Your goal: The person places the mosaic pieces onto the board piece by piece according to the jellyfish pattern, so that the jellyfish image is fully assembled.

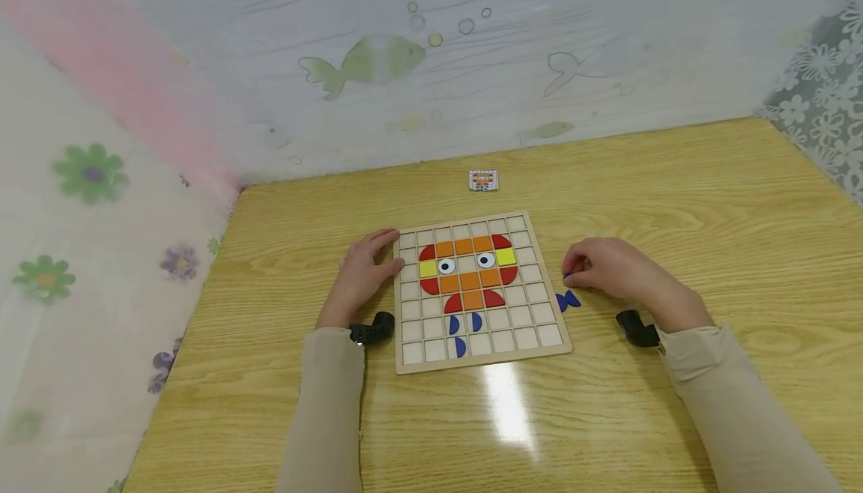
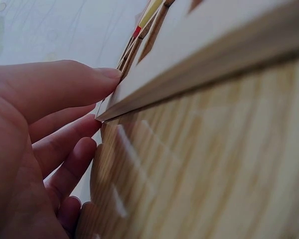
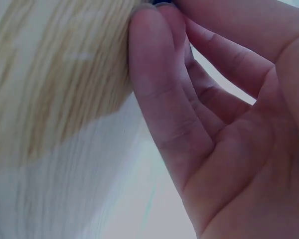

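A square wooden grid board [image 1: 485, 347] lies on the table, carrying a figure of orange, red and yellow tiles with two eye tiles [image 1: 446, 267]. Below the figure, three blue half-round pieces [image 1: 461, 347] sit in cells. My left hand [image 1: 360, 276] is at the board's far left corner; in the left wrist view its thumb [image 2: 84, 84] rests on the rim, with fingers loosely bent beside the corner. Right of the board, my right hand [image 1: 616, 272] pinches a small blue piece [image 1: 567, 276] between thumb and fingertips. Mostly hidden, this piece shows as a blue sliver in the right wrist view.
Loose blue pieces [image 1: 571, 299] lie against the board's right edge, just below my right fingertips. A small picture card [image 1: 483, 180] with a matching figure lies behind the board. Printed curtains [image 1: 472, 88] hang along the table's back and left sides.
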Action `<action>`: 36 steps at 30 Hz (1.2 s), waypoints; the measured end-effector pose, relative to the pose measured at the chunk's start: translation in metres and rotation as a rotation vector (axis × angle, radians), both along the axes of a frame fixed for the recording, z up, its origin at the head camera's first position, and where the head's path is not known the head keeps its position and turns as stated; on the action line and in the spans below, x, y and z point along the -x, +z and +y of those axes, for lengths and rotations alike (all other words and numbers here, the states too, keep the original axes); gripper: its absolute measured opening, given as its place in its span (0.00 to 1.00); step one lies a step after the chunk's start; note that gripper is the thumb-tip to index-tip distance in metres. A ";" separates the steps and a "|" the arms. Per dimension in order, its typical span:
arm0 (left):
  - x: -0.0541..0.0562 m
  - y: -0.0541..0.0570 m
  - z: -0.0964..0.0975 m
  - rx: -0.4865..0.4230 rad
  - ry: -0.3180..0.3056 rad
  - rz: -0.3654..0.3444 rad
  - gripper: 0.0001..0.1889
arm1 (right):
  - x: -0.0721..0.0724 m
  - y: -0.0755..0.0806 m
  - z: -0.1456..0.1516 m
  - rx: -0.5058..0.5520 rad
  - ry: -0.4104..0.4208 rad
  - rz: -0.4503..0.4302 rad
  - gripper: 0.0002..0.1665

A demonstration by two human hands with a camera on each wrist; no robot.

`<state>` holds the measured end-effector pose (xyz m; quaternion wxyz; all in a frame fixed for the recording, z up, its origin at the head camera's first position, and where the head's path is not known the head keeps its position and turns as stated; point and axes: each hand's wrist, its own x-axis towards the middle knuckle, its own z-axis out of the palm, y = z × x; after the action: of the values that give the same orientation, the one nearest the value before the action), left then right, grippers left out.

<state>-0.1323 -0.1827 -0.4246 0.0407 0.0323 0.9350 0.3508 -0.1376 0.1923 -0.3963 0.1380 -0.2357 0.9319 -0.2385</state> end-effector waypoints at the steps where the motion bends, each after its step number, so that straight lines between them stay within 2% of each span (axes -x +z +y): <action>1: 0.000 0.000 0.000 0.000 -0.004 0.002 0.27 | 0.000 0.000 0.000 0.001 -0.004 0.002 0.04; 8: 0.000 -0.001 -0.001 0.003 -0.009 0.017 0.27 | -0.001 0.000 -0.003 -0.006 -0.003 0.017 0.05; 15: 0.000 0.000 -0.001 0.000 -0.006 0.018 0.26 | 0.001 0.000 -0.006 -0.015 0.021 0.071 0.06; 25: 0.001 -0.001 0.000 -0.005 -0.006 0.031 0.26 | 0.000 -0.003 -0.007 0.047 -0.018 -0.006 0.07; 32: 0.001 -0.001 0.000 -0.004 -0.012 0.034 0.25 | -0.002 -0.003 -0.013 0.097 -0.011 0.016 0.06; 36: 0.001 -0.001 0.000 -0.001 -0.007 0.029 0.25 | -0.004 -0.002 -0.019 0.122 -0.010 -0.019 0.06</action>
<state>-0.1329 -0.1830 -0.4252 0.0282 0.0409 0.9352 0.3506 -0.1334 0.1728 -0.3979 0.1312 -0.2367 0.9154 -0.2978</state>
